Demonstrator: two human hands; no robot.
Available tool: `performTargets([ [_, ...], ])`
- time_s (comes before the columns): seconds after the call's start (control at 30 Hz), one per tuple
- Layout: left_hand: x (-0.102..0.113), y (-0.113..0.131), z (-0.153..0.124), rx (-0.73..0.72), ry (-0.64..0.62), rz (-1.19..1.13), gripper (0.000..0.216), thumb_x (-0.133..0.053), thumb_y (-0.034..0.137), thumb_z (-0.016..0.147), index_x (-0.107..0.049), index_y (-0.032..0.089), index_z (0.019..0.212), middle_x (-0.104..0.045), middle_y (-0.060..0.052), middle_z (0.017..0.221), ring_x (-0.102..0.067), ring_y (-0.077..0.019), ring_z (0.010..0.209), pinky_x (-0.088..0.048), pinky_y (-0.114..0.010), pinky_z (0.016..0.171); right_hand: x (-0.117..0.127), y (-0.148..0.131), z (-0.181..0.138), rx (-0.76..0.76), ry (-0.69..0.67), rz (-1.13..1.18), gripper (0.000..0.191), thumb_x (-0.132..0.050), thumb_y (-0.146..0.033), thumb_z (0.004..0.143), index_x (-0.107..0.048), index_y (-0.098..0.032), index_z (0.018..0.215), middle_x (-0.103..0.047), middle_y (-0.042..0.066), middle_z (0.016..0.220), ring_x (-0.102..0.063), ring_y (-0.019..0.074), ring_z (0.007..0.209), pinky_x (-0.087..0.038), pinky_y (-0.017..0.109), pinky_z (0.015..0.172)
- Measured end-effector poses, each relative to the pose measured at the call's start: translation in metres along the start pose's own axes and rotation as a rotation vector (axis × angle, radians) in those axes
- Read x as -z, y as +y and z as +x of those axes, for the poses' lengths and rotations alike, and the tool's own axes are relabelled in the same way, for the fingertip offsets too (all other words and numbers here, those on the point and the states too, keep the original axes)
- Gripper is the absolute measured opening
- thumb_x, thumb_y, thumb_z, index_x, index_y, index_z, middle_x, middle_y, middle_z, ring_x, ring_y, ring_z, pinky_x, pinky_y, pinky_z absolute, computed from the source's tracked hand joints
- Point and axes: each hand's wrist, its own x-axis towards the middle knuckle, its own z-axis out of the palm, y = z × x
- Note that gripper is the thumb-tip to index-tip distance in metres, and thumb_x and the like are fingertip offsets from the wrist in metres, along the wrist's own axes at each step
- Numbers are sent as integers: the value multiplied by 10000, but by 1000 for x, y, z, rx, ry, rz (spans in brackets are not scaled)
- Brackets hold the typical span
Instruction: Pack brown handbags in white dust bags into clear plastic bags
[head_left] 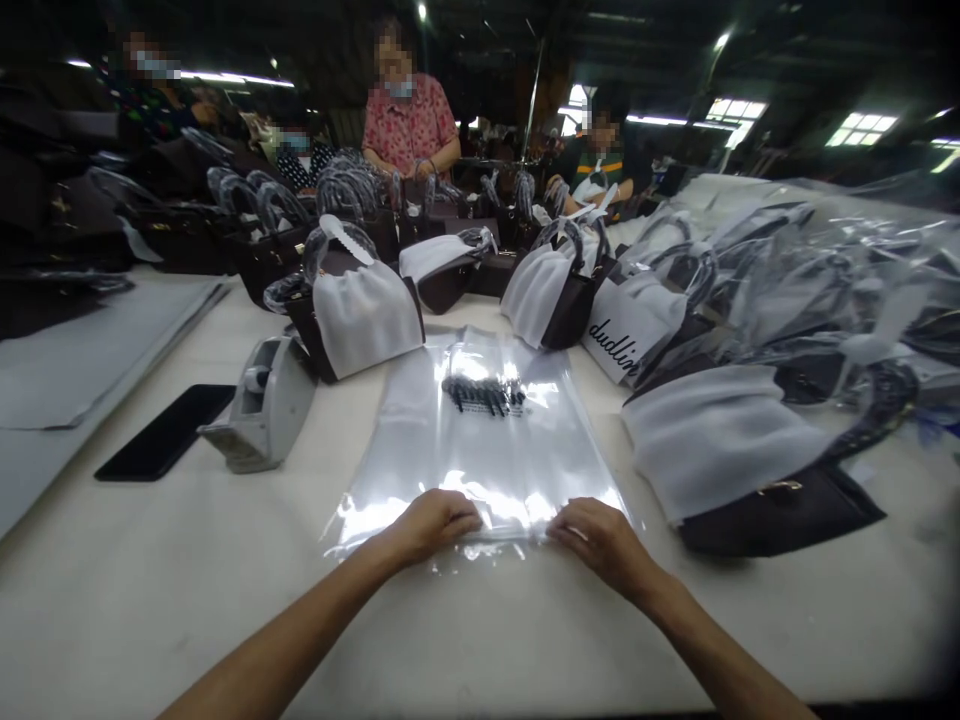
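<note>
Your left hand (435, 522) and right hand (600, 538) pinch the near edge of the flat clear plastic bag (480, 440), apparently opening its mouth; next needs the layers parted cleanly

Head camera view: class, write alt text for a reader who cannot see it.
A person's left hand and right hand pinch the near edge of a flat clear plastic bag on a white table. Dark brown handbags with white wrapping and a grey tape dispenser lie around it.
</note>
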Motion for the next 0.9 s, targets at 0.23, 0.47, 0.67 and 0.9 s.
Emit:
performTargets([
  [0.23, -5, -3, 8, 120, 23, -201, 203, -563, 323, 771, -564, 152, 661, -520, 39, 592, -467, -91, 555, -323, -186, 505, 7, -41, 4, 134, 175, -110, 65, -568, -191, 821, -585, -174, 881, -610, 37, 798, -554, 158, 773, -435, 313, 726],
  [0.47, 1, 12, 7, 108, 26, -212, 175, -533, 325, 791, -564, 174, 708, -503, 35, 638, -447, -107, 611, -332, -214, 576, -6, -54, 31, 121, 254, -262, 149, -477, -103, 847, -606, -164, 803, -569, 17, 656, -504, 142, 668, -394, 336, 766],
  [0.67, 0, 10, 9, 121, 2, -196, 118, -582, 250, 728, -589, 177, 635, -522, 17, 678, -469, -124, 645, -311, -233, 594, -14, -40, 28, 47, 252, -161, 208, -579, -256, 815, -520, -169, 635, -522, 4, 592, -462, 141, 602, -387, 292, 623],
  [0.9, 3, -5, 18, 169, 16, -346, 434, -622, 431, 702, -318, 176, 526, -305, 73, 512, -308, -77, 509, -248, -207, 481, -12, -31, 18, 381, 331, -237, 253, -542, -110, 825, -548, -166, 1071, -556, 147, 1165, -539, 212, 1015, -474, 325, 753],
])
